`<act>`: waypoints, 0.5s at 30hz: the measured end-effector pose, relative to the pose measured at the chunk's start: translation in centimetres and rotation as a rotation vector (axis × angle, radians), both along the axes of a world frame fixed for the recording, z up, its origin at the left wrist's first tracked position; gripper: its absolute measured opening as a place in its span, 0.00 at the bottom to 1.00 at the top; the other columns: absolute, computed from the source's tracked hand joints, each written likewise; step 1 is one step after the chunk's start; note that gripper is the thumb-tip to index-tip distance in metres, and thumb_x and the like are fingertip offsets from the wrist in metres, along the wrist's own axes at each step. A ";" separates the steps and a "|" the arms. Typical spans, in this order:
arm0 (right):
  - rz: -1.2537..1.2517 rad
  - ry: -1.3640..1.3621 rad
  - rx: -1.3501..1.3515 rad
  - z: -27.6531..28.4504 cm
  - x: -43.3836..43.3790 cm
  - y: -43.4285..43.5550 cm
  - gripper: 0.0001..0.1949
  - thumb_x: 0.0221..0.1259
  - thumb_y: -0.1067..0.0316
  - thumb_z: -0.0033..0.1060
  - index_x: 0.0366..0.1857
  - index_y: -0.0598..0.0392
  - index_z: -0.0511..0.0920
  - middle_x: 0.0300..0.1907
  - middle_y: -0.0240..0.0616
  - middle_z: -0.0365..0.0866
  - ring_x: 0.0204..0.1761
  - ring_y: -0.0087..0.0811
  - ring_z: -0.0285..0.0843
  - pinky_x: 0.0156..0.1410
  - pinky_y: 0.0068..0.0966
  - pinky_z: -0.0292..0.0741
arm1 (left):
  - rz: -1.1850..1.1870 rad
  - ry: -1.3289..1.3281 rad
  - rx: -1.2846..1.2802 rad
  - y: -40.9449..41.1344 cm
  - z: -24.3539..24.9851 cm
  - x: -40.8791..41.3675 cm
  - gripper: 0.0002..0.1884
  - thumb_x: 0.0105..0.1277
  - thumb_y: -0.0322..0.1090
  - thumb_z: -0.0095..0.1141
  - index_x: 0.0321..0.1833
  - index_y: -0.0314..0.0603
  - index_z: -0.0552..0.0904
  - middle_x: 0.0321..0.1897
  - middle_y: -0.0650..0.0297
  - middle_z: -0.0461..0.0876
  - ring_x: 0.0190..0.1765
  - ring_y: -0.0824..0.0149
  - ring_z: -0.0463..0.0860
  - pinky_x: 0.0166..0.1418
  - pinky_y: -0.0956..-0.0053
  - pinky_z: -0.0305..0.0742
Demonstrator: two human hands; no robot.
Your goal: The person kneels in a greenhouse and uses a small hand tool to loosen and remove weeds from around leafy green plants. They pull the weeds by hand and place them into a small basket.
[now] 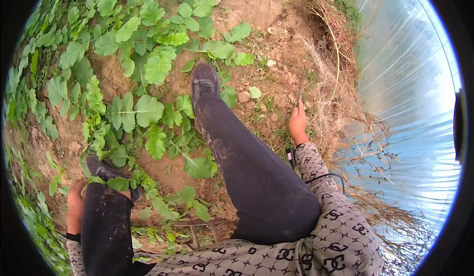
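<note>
My right hand (298, 123) is closed around the near end of a long, thin, dark tool (301, 83), perhaps a blade or knife, that points away over the soil. Its handle is hidden in my fingers. At the lower left, my left hand (77, 198) rests against the outer side of my left knee; its fingers are partly hidden behind the leg, so I cannot tell whether it holds anything. Between and around my shoes grow leafy green plants (149, 110) with broad lobed leaves. One loose leaf (254, 92) lies on the soil to the right of my right shoe (205, 79).
A low stool (200, 223) stands under me. Dry stalks and brush (326, 76) line the right side, beside a translucent plastic sheet (403, 91). Stones (244, 96) and clods dot the brown soil. A black device (290, 157) with a cable lies near my right forearm.
</note>
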State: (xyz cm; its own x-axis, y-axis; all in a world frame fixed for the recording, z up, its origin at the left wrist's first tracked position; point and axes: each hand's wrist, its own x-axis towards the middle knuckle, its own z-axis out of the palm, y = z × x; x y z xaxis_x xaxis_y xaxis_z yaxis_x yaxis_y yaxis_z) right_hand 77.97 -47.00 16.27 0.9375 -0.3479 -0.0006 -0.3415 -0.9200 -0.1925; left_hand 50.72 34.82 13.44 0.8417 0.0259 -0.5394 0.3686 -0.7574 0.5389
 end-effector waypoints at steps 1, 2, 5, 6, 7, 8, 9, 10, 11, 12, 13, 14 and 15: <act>-0.022 0.001 -0.001 -0.3 -1.4 -0.6 0.24 0.77 0.67 0.50 0.75 0.54 0.70 0.63 0.56 0.82 0.60 0.50 0.84 0.65 0.36 0.76 | 0.019 0.003 0.002 -0.5 0.0 0.1 0.16 0.65 0.35 0.62 0.51 0.33 0.84 0.53 0.44 0.83 0.58 0.41 0.81 0.65 0.56 0.76; -0.029 -0.019 0.023 -1.2 -2.1 0.4 0.24 0.77 0.67 0.50 0.75 0.54 0.70 0.62 0.55 0.83 0.60 0.50 0.84 0.65 0.36 0.76 | 0.024 0.009 0.013 -0.3 0.4 0.0 0.16 0.65 0.35 0.62 0.51 0.33 0.84 0.53 0.44 0.83 0.58 0.41 0.81 0.65 0.56 0.76; 0.020 -0.103 0.085 -2.3 -0.3 2.0 0.23 0.77 0.67 0.49 0.73 0.57 0.72 0.60 0.55 0.84 0.58 0.49 0.84 0.63 0.36 0.77 | 0.017 0.022 0.022 -0.2 1.2 -0.9 0.16 0.65 0.34 0.62 0.52 0.33 0.84 0.54 0.44 0.83 0.58 0.41 0.81 0.65 0.56 0.75; 0.045 -0.150 0.089 -2.7 1.0 2.2 0.22 0.77 0.66 0.48 0.70 0.58 0.74 0.59 0.55 0.84 0.57 0.49 0.85 0.63 0.37 0.77 | 0.010 0.029 0.022 -0.1 1.4 -1.1 0.16 0.65 0.34 0.62 0.52 0.33 0.84 0.54 0.44 0.83 0.58 0.41 0.81 0.66 0.56 0.75; 0.033 -0.174 0.121 -3.1 2.5 2.9 0.21 0.77 0.65 0.49 0.69 0.58 0.76 0.60 0.55 0.84 0.59 0.49 0.84 0.63 0.38 0.77 | 0.009 0.037 0.037 0.3 2.0 -1.3 0.16 0.65 0.34 0.62 0.52 0.33 0.84 0.54 0.44 0.83 0.58 0.41 0.81 0.66 0.56 0.75; -0.008 -0.139 0.120 -3.1 4.9 1.9 0.21 0.77 0.64 0.49 0.68 0.58 0.76 0.60 0.55 0.84 0.61 0.49 0.83 0.65 0.37 0.76 | 0.005 0.034 0.046 0.3 2.2 -1.4 0.16 0.65 0.34 0.62 0.52 0.33 0.84 0.54 0.45 0.83 0.59 0.41 0.81 0.66 0.56 0.75; 0.006 -0.183 0.115 -3.2 7.4 0.6 0.21 0.76 0.64 0.49 0.68 0.58 0.76 0.60 0.55 0.84 0.62 0.49 0.83 0.67 0.36 0.75 | 0.002 0.028 0.052 0.4 2.2 -1.1 0.16 0.65 0.34 0.62 0.52 0.33 0.84 0.54 0.45 0.83 0.59 0.41 0.81 0.66 0.57 0.75; 0.015 -0.225 0.101 -3.0 9.5 -1.4 0.21 0.76 0.64 0.49 0.68 0.58 0.77 0.61 0.54 0.84 0.62 0.49 0.82 0.68 0.36 0.75 | -0.007 0.022 0.047 0.3 2.0 -0.7 0.16 0.65 0.34 0.62 0.52 0.33 0.84 0.54 0.45 0.83 0.59 0.41 0.81 0.66 0.57 0.75; -0.076 -0.179 0.137 -1.1 12.5 -5.7 0.21 0.76 0.64 0.49 0.68 0.58 0.77 0.61 0.54 0.84 0.63 0.48 0.82 0.69 0.35 0.74 | -0.022 0.001 0.008 -0.4 0.5 -0.1 0.16 0.64 0.34 0.62 0.52 0.33 0.84 0.54 0.45 0.83 0.59 0.41 0.81 0.66 0.57 0.75; -0.120 -0.083 0.111 -1.9 14.1 -5.8 0.22 0.75 0.63 0.49 0.68 0.57 0.77 0.61 0.54 0.84 0.63 0.47 0.82 0.68 0.35 0.75 | -0.022 -0.002 0.036 0.2 1.3 -0.2 0.16 0.64 0.33 0.62 0.52 0.33 0.84 0.54 0.45 0.83 0.59 0.41 0.81 0.66 0.57 0.75; -0.157 0.015 0.083 -2.4 15.7 -5.7 0.23 0.74 0.62 0.49 0.68 0.57 0.78 0.61 0.54 0.84 0.62 0.46 0.83 0.67 0.34 0.75 | -0.020 -0.002 0.066 0.8 2.2 -0.4 0.16 0.64 0.33 0.62 0.52 0.33 0.84 0.54 0.45 0.83 0.59 0.42 0.81 0.66 0.57 0.75; -0.149 -0.050 0.036 3.9 18.4 -11.9 0.23 0.76 0.61 0.47 0.71 0.50 0.76 0.42 0.43 0.80 0.40 0.36 0.75 0.45 0.31 0.72 | -0.005 -0.058 -0.043 -1.1 -2.0 0.1 0.16 0.64 0.33 0.62 0.52 0.33 0.84 0.54 0.45 0.83 0.59 0.42 0.81 0.66 0.57 0.75; -0.158 -0.049 0.121 2.7 19.0 -11.6 0.23 0.78 0.60 0.45 0.74 0.44 0.74 0.23 0.31 0.76 0.17 0.26 0.67 0.23 0.28 0.68 | -0.009 -0.055 -0.021 -0.5 -1.1 0.3 0.16 0.64 0.33 0.62 0.52 0.33 0.84 0.55 0.45 0.83 0.59 0.42 0.81 0.66 0.57 0.75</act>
State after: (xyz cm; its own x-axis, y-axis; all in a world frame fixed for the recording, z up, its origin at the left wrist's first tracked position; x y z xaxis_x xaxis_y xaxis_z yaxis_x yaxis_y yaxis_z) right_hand 96.94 -58.57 19.00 0.8715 -0.4904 -0.0071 -0.4668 -0.8249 -0.3188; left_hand 51.06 34.28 12.31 0.8704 0.0074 -0.4923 0.3310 -0.7489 0.5741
